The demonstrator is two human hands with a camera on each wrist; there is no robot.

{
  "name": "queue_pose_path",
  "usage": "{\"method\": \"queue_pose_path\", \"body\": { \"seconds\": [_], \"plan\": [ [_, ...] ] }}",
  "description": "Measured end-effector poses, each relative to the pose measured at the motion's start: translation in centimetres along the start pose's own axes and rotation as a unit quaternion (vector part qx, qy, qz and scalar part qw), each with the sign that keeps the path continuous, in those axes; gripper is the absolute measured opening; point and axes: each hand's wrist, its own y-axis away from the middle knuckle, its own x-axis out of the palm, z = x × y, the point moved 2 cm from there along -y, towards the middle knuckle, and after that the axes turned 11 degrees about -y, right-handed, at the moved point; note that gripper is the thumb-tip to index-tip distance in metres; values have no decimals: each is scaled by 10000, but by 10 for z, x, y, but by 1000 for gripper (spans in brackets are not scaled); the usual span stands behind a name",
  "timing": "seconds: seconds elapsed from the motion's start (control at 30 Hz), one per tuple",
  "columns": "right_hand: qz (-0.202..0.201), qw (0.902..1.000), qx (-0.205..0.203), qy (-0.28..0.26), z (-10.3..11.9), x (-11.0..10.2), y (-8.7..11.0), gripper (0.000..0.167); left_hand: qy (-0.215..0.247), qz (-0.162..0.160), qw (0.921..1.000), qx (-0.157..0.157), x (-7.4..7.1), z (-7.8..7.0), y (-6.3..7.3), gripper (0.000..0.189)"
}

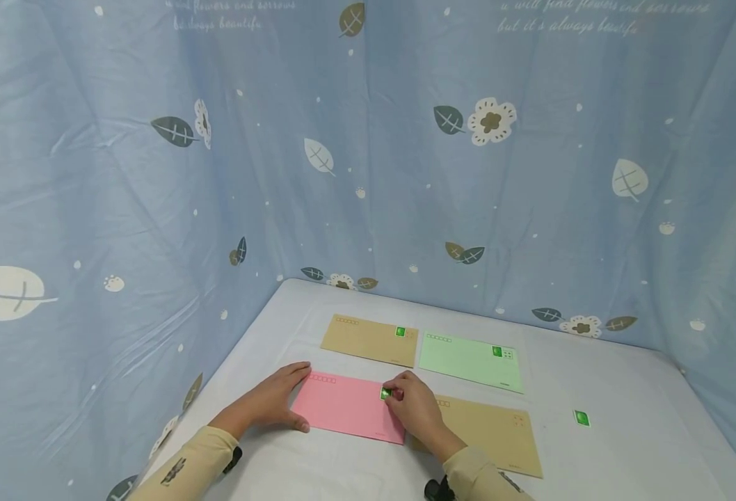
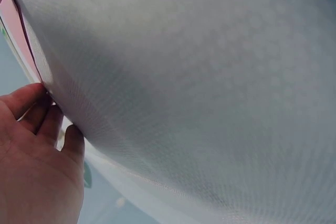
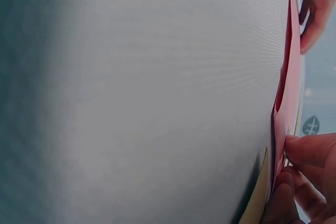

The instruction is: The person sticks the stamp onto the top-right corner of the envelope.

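Observation:
A pink envelope [image 1: 346, 407] lies on the white table [image 1: 625, 390] near its front. My left hand [image 1: 283, 398] rests flat on the envelope's left edge with its fingers straight; the left wrist view shows the hand [image 2: 37, 166] beside the pink edge [image 2: 21, 35]. At the envelope's upper right corner, my right hand [image 1: 398, 395] pinches a small green stamp [image 1: 385, 394]. In the right wrist view its fingertips [image 3: 310, 153] touch the pink envelope [image 3: 291, 77], and the stamp is hidden there.
Behind lie a brown envelope [image 1: 368, 339] and a light green envelope [image 1: 468, 360], each bearing a green stamp. A second brown envelope [image 1: 493, 431] lies under my right wrist. A loose green stamp [image 1: 582, 417] sits to the right. Blue patterned cloth [image 1: 368, 174] walls the table.

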Motion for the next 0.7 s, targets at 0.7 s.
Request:
{"method": "queue_pose_path", "body": {
  "seconds": [0.7],
  "plan": [
    [-164,9997,129,-98,3,-1,1,17,66,-75,9999,117,-1,1,0,119]
  ]
}}
